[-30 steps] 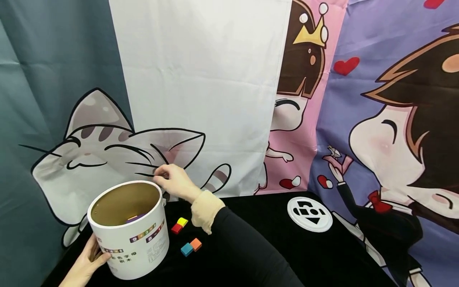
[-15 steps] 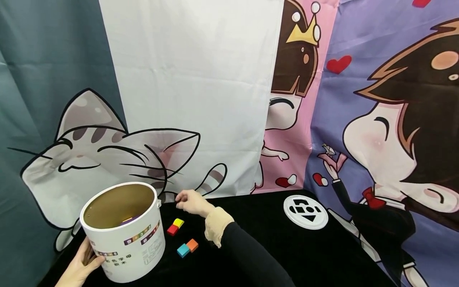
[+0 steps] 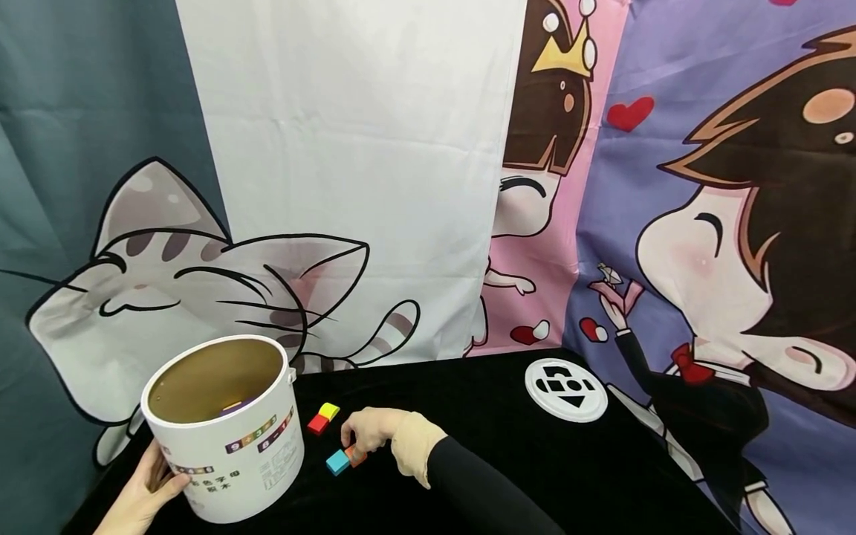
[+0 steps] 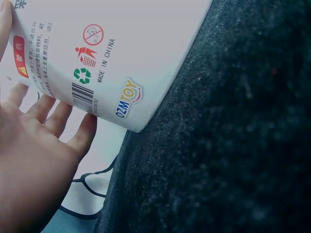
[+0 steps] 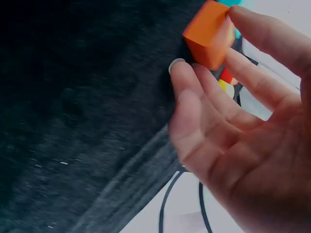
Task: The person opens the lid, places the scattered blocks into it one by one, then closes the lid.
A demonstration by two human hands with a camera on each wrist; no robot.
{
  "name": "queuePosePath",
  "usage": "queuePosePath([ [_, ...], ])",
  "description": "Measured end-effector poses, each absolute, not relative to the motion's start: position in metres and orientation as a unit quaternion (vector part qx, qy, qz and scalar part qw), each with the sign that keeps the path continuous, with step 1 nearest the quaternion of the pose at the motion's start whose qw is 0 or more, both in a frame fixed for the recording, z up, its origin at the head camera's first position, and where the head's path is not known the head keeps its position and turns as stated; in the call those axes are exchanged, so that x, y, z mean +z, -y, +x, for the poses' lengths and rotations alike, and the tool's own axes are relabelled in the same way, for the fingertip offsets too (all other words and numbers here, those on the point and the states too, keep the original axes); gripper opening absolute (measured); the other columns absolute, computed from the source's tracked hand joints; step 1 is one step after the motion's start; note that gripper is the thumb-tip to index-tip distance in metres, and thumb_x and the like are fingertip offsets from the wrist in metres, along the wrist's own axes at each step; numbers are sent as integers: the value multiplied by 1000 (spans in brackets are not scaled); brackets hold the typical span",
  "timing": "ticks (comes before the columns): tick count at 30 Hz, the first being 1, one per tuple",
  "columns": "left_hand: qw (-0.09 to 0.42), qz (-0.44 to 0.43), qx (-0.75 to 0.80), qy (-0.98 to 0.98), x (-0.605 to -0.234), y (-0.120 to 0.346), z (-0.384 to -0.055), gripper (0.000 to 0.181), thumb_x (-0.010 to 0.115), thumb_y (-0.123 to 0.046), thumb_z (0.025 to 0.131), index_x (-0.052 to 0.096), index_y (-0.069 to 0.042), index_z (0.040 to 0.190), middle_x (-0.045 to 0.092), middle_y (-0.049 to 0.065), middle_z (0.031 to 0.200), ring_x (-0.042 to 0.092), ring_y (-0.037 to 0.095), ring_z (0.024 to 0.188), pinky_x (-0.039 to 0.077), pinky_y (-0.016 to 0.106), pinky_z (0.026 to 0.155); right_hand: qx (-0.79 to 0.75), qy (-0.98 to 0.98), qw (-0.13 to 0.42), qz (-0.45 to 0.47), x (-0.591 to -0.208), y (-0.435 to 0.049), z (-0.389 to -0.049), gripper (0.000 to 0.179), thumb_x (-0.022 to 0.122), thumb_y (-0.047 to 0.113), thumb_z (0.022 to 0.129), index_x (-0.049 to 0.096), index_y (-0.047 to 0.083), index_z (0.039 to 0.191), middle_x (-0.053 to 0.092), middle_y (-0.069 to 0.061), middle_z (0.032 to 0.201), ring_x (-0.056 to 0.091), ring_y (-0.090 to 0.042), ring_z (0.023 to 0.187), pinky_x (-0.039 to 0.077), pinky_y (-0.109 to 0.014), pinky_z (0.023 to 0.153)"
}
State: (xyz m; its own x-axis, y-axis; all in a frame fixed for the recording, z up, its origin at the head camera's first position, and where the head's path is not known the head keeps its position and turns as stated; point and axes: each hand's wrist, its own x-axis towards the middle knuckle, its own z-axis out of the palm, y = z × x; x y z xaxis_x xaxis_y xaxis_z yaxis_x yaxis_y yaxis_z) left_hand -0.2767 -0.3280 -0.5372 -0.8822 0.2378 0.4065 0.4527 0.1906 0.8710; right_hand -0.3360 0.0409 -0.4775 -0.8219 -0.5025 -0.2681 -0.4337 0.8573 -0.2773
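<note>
My left hand (image 3: 143, 487) holds the lower left side of a white toy bucket (image 3: 234, 461), thumb on its front and fingers round its side. In the left wrist view my fingertips touch the bucket's printed wall (image 4: 112, 58). Its mouth faces up, and a purple piece (image 3: 237, 406) shows inside. To the right of the bucket, my right hand (image 3: 374, 431) pinches an orange block (image 5: 209, 34) between thumb and finger, low at the cloth. The orange block is beside a blue block (image 3: 338, 462). A red block (image 3: 318, 423) and a yellow block (image 3: 329, 411) touch each other just behind.
A black cloth (image 3: 468, 416) covers the table. Toward its back right lies a round white lid (image 3: 565, 390) with shape cut-outs. A curtain (image 3: 374, 148) with cartoon figures hangs behind the table.
My right hand has come from beside the bucket's rim down and to the right, onto the orange block. The left hand stays on the bucket. The head view has shifted slightly.
</note>
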Motion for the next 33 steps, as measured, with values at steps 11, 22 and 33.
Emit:
queuePosePath([
  [11, 87, -221, -590, 772, -535, 329, -275, 85, 46, 4, 101, -12, -23, 157, 8, -26, 149, 19, -24, 121, 21, 4, 94, -41, -942, 98, -318, -489, -41, -332, 27, 90, 25, 69, 66, 23, 83, 51, 12, 76, 46, -3, 72, 38, -15, 65],
  [22, 74, -212, -601, 767, -539, 330, -274, 85, 47, 0, 102, -13, -26, 156, 7, -27, 148, 21, -25, 119, 24, 4, 92, -74, -951, 105, -282, -468, -57, -335, 22, 85, 19, 73, 64, 23, 68, 56, 17, 54, 51, 0, 61, 40, -15, 59],
  [33, 82, -196, -568, 795, -535, 327, -272, 85, 48, -3, 103, -15, -27, 155, 6, -30, 147, 18, -27, 118, 25, 4, 92, -92, -949, 64, -295, -414, -70, -349, 18, 81, 18, 79, 67, 16, 91, 60, 17, 60, 56, 0, 64, 43, -16, 65],
])
